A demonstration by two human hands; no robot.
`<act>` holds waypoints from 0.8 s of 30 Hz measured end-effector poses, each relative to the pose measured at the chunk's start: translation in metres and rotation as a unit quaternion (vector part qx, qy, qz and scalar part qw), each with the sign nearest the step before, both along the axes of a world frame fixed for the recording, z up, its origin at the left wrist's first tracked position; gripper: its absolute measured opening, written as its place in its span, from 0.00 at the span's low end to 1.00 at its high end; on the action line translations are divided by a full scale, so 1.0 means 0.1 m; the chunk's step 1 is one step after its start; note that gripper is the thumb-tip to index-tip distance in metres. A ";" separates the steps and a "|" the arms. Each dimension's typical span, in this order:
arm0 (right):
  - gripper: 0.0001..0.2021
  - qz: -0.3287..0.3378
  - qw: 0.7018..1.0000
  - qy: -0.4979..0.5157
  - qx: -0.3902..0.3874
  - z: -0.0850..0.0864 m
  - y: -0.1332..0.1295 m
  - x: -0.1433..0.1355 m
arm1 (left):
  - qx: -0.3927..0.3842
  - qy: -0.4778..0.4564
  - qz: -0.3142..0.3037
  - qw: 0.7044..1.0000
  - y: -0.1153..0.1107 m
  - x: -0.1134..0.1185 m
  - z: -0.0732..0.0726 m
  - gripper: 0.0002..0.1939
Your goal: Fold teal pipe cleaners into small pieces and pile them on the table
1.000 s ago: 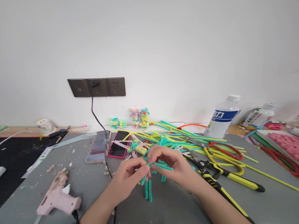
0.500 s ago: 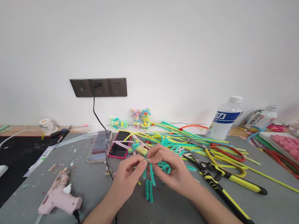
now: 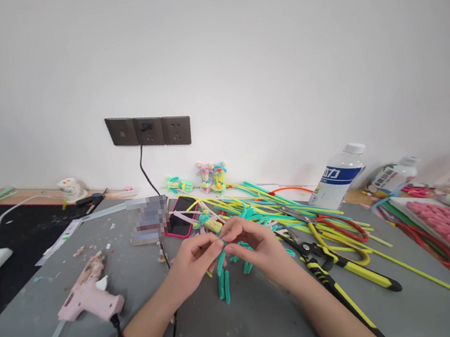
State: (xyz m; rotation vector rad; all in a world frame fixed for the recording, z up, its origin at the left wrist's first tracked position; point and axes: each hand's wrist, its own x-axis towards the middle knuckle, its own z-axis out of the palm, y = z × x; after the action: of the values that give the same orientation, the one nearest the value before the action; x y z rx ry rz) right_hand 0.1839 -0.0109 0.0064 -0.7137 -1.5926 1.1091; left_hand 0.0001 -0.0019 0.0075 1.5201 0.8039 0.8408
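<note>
1. We hold a green stem (image 3: 221, 262) between our hands, up over the counter (image 3: 251, 335), with its longer part hanging down below our fingertips.
2. Our left hand (image 3: 197, 264) pinches it between thumb and forefinger; our right hand (image 3: 257, 249) closes thumb and forefinger on it just beside that pinch. What the tips do there is too small to tell.
3. We judge the step in hand to be fine shaping, a twist or bend in the stem at the point where the two pinches meet.
4. The next move, as we judge it, calls for a firm left pinch as an anchor and small, careful turns from the right fingertips; a soft stem like this may slip or spring back.
5. Just below our hands we see short green pieces (image 3: 227, 289); whether the hanging part touches them we cannot tell.
6. Just beyond our hands lie a small figure (image 3: 212, 225) and a heap of stems (image 3: 254, 193).
7. Left of our hands rests the glue gun (image 3: 90, 301); to their right, the pliers (image 3: 311, 250).
</note>
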 end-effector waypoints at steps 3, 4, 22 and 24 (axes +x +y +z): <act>0.09 0.052 0.997 0.017 -0.057 0.01 0.01 0.04 | -0.004 0.002 -0.009 1.000 0.00 0.00 0.02 0.27; 0.09 0.068 0.995 0.021 -0.071 0.01 0.01 0.05 | -0.008 0.000 -0.014 1.000 0.00 0.01 0.02 0.27; 0.11 0.015 0.998 -0.063 -0.016 0.11 0.02 0.16 | -0.177 -0.080 -0.030 0.980 0.02 -0.03 -0.04 0.21; 0.12 0.012 0.997 -0.072 -0.013 0.12 0.03 0.17 | -0.190 -0.080 -0.038 0.978 0.02 -0.03 -0.03 0.20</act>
State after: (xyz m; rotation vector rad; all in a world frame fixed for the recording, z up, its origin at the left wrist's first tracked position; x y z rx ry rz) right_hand 0.2009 -0.0083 0.0185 -0.8094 -1.7152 1.1170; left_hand -0.0032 0.0000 0.0041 1.1221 0.7338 0.6964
